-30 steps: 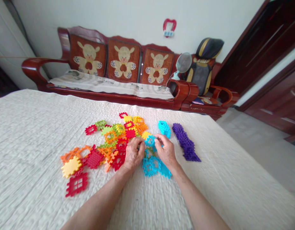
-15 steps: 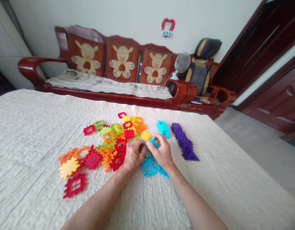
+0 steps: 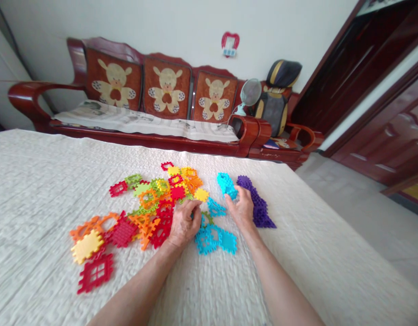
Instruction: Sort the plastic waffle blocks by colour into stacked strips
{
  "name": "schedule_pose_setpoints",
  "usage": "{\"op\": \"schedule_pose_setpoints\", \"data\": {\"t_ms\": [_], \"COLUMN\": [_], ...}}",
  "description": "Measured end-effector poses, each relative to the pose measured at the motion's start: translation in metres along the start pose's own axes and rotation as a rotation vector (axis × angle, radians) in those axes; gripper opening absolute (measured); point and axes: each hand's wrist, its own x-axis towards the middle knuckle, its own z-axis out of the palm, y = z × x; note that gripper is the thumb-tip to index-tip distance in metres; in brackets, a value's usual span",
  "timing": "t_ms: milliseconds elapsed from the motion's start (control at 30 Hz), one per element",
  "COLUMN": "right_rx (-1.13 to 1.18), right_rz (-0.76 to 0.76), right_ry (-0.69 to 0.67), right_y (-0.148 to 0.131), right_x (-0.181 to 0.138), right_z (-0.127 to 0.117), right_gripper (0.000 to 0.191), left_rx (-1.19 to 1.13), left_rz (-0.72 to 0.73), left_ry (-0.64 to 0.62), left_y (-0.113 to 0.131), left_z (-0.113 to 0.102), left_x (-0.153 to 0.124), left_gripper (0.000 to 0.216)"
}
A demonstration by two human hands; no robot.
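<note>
Now the right hand (image 3: 242,207) has left the left hand's side and reached the blue stack (image 3: 225,182); half a second ago the two hands met over the loose blue pieces. Its thumb and fingers part around the stack's near end; whether they clamp a piece there I cannot tell. The left hand (image 3: 185,222) has stayed at the right edge of the mixed pile (image 3: 141,189), fingers bunched together; I cannot tell whether they hold anything. With the right hand gone, a blue triangle (image 3: 216,207) shows uncovered between the hands.

Counted: one blue stack, one purple row (image 3: 259,206) just beside it, and one yellow square (image 3: 202,194) near the left fingertips. Two blue squares (image 3: 228,241) lie nearer the wearer, side by side. The pile's pieces overlap too much to count. Beyond the table (image 3: 297,253): three cushions (image 3: 167,88), one fan (image 3: 251,92), one sofa (image 3: 202,147).
</note>
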Motion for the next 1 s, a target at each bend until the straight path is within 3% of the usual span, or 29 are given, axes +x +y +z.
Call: {"op": "schedule_pose_setpoints", "data": {"t_ms": [567,1000], "right_rx": [-0.009,-0.089], "right_rz": [0.007,0.074], "right_ry": [0.026,-0.104], "right_y": [0.011,0.008], "right_x": [0.005,0.0], "right_z": [0.018,0.019], "right_gripper": [0.037,0.06], "left_rx": [-0.008,0.016], "left_rz": [0.004,0.007], "left_ry": [-0.03,-0.021], "left_y": [0.0,0.0], "left_z": [-0.001,-0.001], "left_x": [0.001,0.0], "left_gripper": [0.017,0.016]}}
